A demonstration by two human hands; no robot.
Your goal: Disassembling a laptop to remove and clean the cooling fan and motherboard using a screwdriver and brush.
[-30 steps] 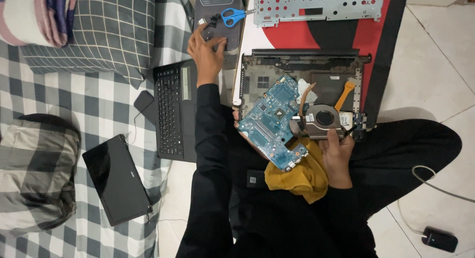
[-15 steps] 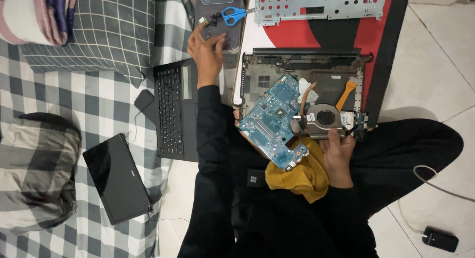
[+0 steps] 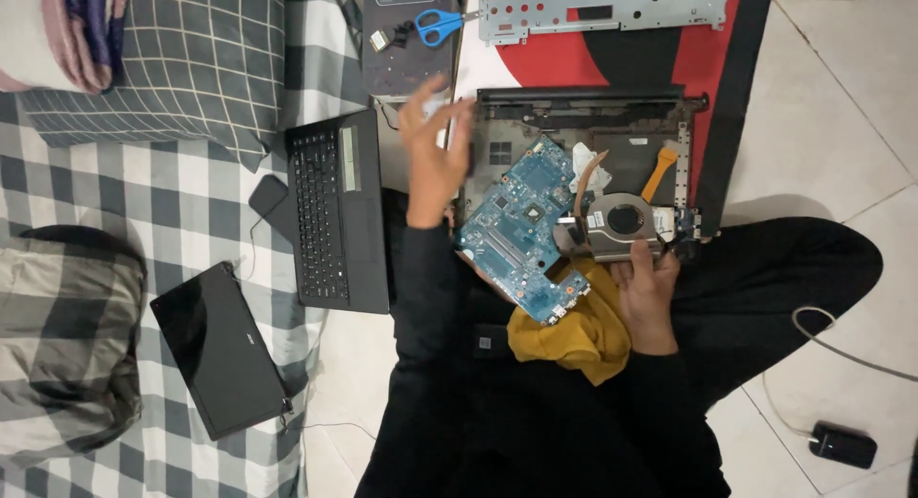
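Loosely spread and empty, the left hand (image 3: 432,154) had lifted back from the scissors (image 3: 438,24) toward the blue circuit board (image 3: 524,228) tilted over the open laptop base (image 3: 612,163), while the right hand (image 3: 648,290) kept its grip on the base's near edge.

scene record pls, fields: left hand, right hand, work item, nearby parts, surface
left hand: left hand raised and motion-blurred, above the gap between keyboard panel and laptop base; holding anything: cannot tell
right hand: right hand at the near edge of the base, by the fan
work item: blue circuit board tilted up out of the base
nearby parts: blue-handled scissors, metal frame plate, detached screen
surface: checked bedding left, tiled floor right
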